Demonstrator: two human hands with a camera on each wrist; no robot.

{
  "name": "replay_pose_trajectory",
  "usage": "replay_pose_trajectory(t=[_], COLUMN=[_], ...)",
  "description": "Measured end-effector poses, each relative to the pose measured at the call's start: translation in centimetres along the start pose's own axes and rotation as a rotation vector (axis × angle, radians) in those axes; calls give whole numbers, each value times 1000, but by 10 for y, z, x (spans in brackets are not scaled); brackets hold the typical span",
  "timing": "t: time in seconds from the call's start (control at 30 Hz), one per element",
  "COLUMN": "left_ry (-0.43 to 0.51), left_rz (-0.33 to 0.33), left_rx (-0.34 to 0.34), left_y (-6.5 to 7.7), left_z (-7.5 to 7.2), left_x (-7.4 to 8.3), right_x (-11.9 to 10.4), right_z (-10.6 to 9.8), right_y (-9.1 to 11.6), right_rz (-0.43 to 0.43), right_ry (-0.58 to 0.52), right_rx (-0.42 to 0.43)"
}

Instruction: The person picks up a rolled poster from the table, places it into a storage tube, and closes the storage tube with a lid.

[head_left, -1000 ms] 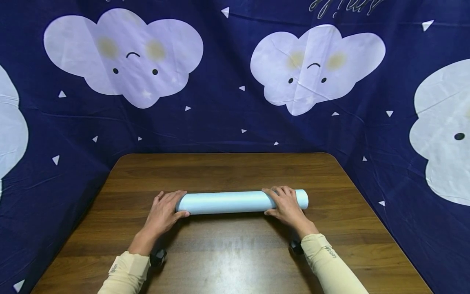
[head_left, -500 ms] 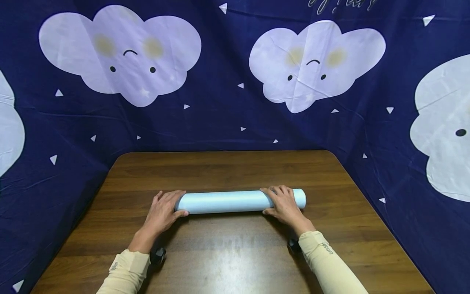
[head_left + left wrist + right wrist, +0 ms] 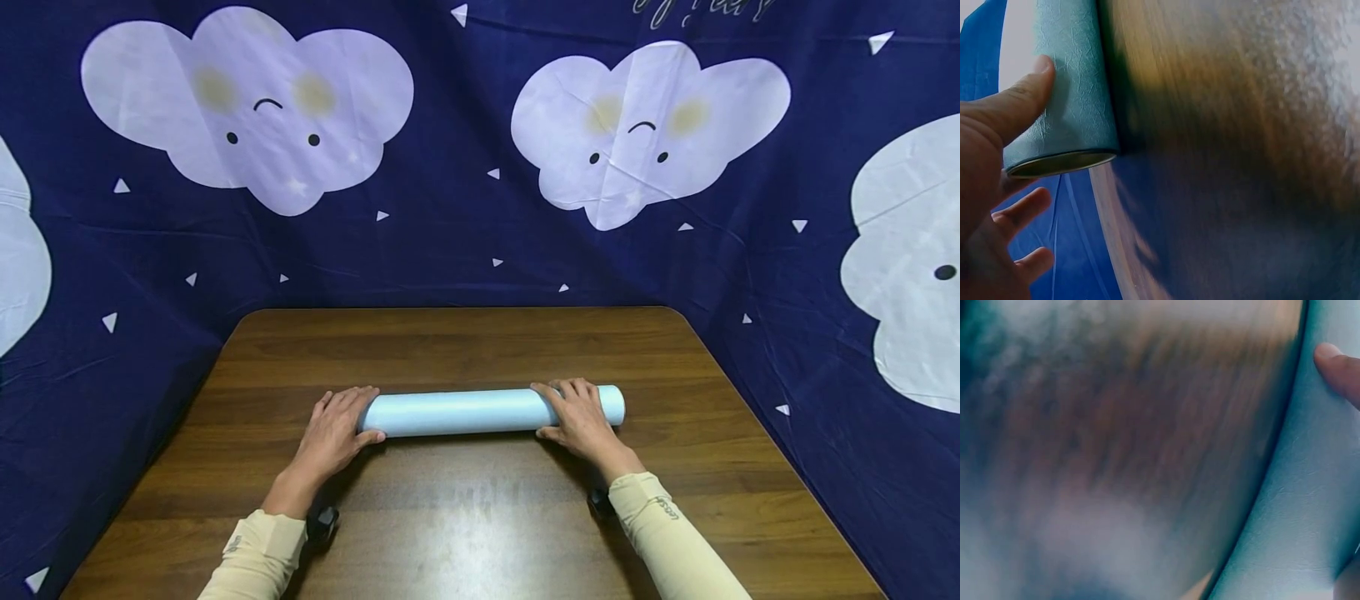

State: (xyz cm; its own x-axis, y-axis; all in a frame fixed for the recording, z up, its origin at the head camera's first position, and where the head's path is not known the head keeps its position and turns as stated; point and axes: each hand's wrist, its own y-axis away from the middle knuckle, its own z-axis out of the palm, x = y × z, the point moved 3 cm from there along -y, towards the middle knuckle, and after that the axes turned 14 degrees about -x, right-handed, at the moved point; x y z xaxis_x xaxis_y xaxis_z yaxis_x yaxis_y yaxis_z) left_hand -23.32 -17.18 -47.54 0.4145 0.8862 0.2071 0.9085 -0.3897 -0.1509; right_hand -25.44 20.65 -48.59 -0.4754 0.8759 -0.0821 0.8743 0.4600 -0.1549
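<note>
A long pale blue roll (image 3: pixel 465 414) with a finely wrinkled surface lies crosswise on the wooden table (image 3: pixel 465 508). My left hand (image 3: pixel 333 432) grips its left end, thumb on the near side and fingers over the top. In the left wrist view the roll (image 3: pixel 1079 100) shows a hollow end with a dark rim, and the lower fingers (image 3: pixel 1025 209) reach past that end. Near the right end my right hand (image 3: pixel 585 421) holds the roll, which sticks out a little beyond it. The right thumb (image 3: pixel 1338 365) presses on the roll's side in the right wrist view.
Behind the table hangs a dark blue curtain (image 3: pixel 442 250) with white clouds and small triangles, which also comes round both sides. The table's far edge (image 3: pixel 465 309) runs beyond the roll. Light glares on the tabletop in front of it.
The head view has shifted slightly. Both hands keep their hold, and the roll stays in almost the same place, its right end a touch further left.
</note>
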Motion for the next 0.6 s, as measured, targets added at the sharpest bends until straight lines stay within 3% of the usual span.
replay_pose_trajectory(t=[0.2, 0.6], left_ry=[18, -12], left_rz=[-20, -27], left_rx=[-44, -41], left_y=[-1, -1], left_z=[0, -3], left_x=[2, 2], right_x=[-1, 0], right_z=[-1, -3], right_y=[1, 0], right_rz=[-18, -19], right_ry=[15, 7], right_rx=[24, 32])
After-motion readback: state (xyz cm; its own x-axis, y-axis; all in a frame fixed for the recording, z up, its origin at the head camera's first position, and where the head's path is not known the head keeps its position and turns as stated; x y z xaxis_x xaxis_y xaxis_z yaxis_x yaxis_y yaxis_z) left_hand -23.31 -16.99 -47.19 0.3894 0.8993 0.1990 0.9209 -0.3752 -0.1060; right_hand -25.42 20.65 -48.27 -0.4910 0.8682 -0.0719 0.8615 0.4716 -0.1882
